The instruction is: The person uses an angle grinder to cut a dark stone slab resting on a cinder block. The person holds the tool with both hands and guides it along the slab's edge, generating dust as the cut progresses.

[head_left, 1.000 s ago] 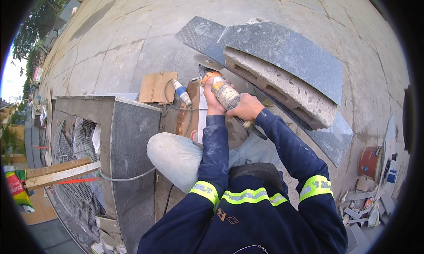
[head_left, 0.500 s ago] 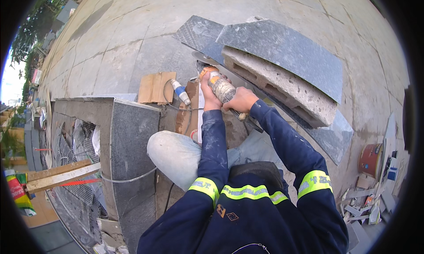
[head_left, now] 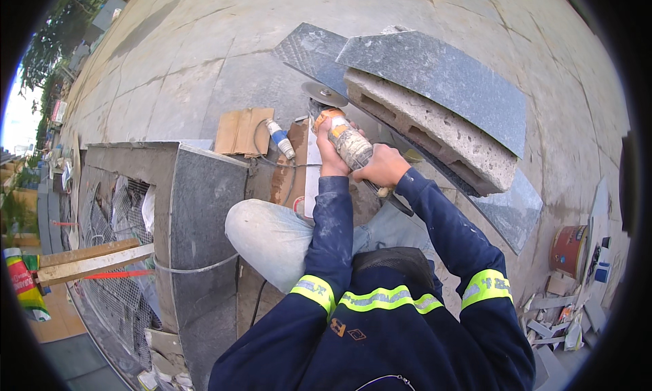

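Observation:
My left hand (head_left: 331, 150) is closed round the orange front of a dusty angle grinder (head_left: 345, 136), and my right hand (head_left: 384, 165) grips its rear body. The grinder's metal disc (head_left: 324, 92) is at the near-left edge of a grey stone slab (head_left: 305, 51); whether it touches is unclear. A perforated concrete block (head_left: 428, 126) lies on that slab, with another speckled slab (head_left: 435, 75) on top. Left of my hands are a cardboard piece (head_left: 241, 129) and a blue-white plug connector (head_left: 280, 139) with cable. A white strip (head_left: 309, 194) lies under my left hand.
At left stands a stone-clad structure (head_left: 204, 248) with wire mesh (head_left: 119, 275), timber strips (head_left: 95, 262) and a grey hose across its side. A red bucket (head_left: 567, 248) and stone offcuts (head_left: 553, 323) lie at right. My bent left knee (head_left: 261, 231) is below the cardboard.
The grinder and both hands shifted slightly leftward and up, then back to the right by now. My grip stays the same, and the slabs and block look unmoved.

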`<action>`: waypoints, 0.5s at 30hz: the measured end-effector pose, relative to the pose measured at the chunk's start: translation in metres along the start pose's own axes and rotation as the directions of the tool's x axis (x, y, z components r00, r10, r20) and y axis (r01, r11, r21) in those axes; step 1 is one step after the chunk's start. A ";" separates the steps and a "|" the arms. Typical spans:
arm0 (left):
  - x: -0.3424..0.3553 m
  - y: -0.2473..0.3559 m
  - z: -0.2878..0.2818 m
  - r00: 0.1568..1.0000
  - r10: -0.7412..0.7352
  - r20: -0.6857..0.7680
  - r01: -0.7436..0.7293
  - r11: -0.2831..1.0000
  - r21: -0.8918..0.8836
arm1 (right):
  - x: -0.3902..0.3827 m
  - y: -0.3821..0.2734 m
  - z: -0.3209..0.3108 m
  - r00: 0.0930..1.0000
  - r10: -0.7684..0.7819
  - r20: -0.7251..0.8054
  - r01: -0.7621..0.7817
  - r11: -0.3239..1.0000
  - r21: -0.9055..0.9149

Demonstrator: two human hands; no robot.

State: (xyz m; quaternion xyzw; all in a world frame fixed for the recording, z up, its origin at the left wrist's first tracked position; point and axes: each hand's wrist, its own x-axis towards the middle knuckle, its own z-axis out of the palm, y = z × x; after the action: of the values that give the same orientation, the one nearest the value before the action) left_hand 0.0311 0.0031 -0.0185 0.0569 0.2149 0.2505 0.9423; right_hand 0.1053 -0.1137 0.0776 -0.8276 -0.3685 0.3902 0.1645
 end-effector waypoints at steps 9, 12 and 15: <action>-0.009 -0.008 -0.003 0.999 -0.040 0.006 0.040 0.999 -0.017 | -0.015 0.004 0.002 0.999 -0.001 -0.033 0.001 1.000 -0.001; -0.008 -0.008 -0.003 0.999 -0.031 0.026 0.031 1.000 -0.004 | -0.014 0.004 -0.001 1.000 0.012 -0.003 -0.012 1.000 0.017; -0.004 -0.006 -0.006 1.000 -0.013 0.013 0.013 1.000 0.002 | -0.010 0.003 -0.001 1.000 0.009 0.008 -0.009 1.000 0.020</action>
State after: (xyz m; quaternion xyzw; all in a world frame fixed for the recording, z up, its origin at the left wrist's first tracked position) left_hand 0.0284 -0.0040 -0.0238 0.0580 0.2095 0.2436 0.9452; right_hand 0.1035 -0.1233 0.0816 -0.8260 -0.3615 0.3980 0.1694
